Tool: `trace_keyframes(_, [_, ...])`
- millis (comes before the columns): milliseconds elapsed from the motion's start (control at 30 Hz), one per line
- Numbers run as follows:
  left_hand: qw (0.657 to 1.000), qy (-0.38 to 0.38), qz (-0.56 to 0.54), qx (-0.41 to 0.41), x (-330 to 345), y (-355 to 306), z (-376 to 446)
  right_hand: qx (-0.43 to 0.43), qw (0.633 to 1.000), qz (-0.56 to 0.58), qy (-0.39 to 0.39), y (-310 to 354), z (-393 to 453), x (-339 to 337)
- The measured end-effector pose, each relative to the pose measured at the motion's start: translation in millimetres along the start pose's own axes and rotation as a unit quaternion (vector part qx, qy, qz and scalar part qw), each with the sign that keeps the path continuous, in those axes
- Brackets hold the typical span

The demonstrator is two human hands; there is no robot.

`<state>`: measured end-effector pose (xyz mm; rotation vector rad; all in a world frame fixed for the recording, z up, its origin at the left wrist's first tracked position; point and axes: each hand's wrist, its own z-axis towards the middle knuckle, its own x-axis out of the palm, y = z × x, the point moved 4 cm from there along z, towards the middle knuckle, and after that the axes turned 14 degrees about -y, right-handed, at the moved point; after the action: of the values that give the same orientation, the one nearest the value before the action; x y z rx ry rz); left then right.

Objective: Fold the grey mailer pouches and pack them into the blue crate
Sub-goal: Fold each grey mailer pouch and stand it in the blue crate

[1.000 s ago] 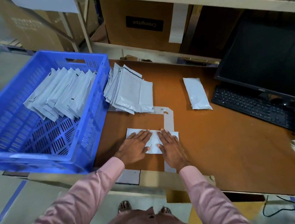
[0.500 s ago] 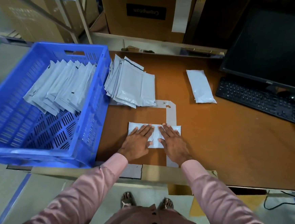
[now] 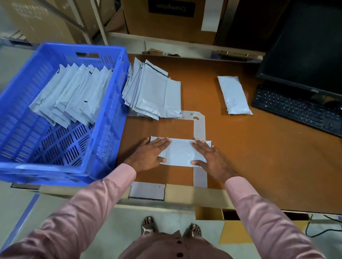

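So the fold sets, my left hand point(image 3: 151, 152) and right hand point(image 3: 210, 157) press the grey mailer pouch point(image 3: 179, 153) flat on the bench point(image 3: 266, 157), fingers point(image 3: 161, 142) straight and together.

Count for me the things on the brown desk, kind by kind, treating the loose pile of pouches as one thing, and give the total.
Blue crate: 1
Pile of grey mailer pouches: 1
Single grey pouches: 2, one under both hands, one beside the keyboard
Black keyboard: 1
Black monitor: 1
Total: 6
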<state>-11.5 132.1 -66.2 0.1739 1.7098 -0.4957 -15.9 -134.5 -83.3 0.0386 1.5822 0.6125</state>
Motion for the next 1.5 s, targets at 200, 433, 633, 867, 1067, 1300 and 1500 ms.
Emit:
trace_keyframes(200, [1.0,0.011,-0.013,0.004,-2.3,0.4,-2.2,-0.011,1.0,-0.005,0.009,0.5,-3.6,-5.3])
trace_keyframes(433, [0.999,-0.013,0.034,0.004,0.2,11.4,-13.2,-0.003,0.999,-0.038,0.01,-10.2,-15.0,-16.8])
trace_keyframes(633, [1.0,-0.009,-0.01,-0.008,-1.5,14.5,-14.0,-0.008,1.0,-0.017,0.007,-13.2,-15.4,-12.6])
trace_keyframes(867, [0.999,-0.04,-0.034,-0.004,3.9,23.1,-30.5,-0.009,1.0,0.005,0.003,-24.7,-25.7,-12.2])
trace_keyframes(1067, [1.0,-0.02,0.021,0.005,-10.1,18.2,-20.9,0.017,1.0,-0.015,0.001,-15.5,-15.6,-25.1])
trace_keyframes(1300, [0.998,-0.057,0.02,0.025,9.1,-19.8,4.1,-0.018,1.0,-0.011,-0.015,30.7,4.1,-3.4])
trace_keyframes(1500, [0.996,-0.087,-0.026,0.016,22.2,-18.2,0.4,-0.018,0.999,-0.03,-0.038,24.5,0.3,15.6])
